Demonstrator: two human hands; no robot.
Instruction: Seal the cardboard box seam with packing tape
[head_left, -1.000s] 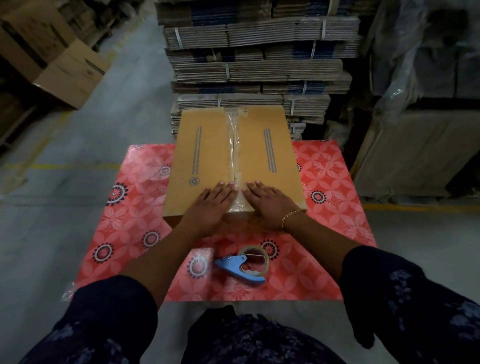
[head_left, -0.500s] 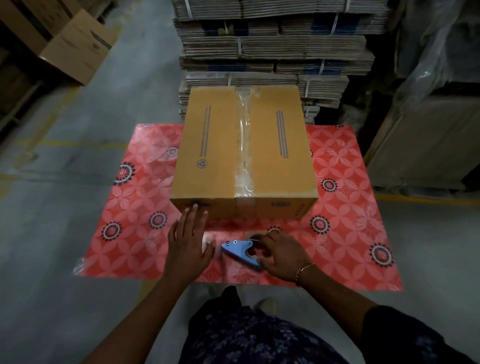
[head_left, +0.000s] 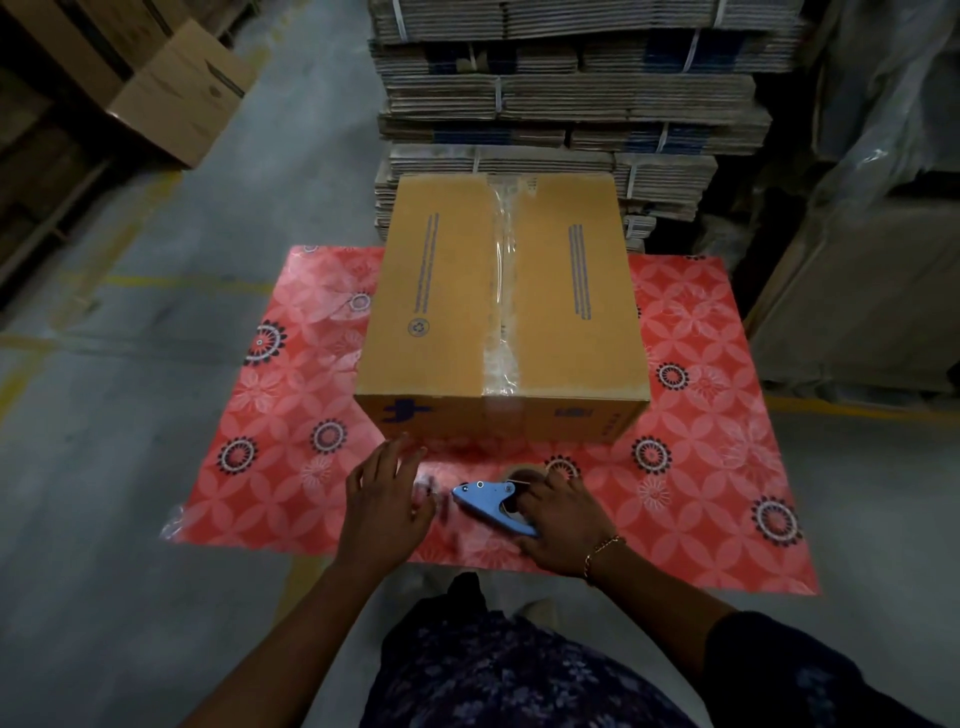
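The box (head_left: 501, 312) sits on the worktop (head_left: 701, 467), its top seam already taped. The right hand (head_left: 563, 512) grasps the dispenser (head_left: 491, 500); left hand (head_left: 387, 501) fingers released. Taping looks finished.

The cardboard box (head_left: 501, 306) is a closed tan carton, upright on the red patterned mat (head_left: 691, 467), with blue print lines on each top flap. A strip of clear packing tape (head_left: 501, 291) runs along its centre seam from the far edge and folds over the near edge onto the front wall. The blue tape dispenser (head_left: 491, 503) lies on the mat just in front of the box, its roll mostly hidden.
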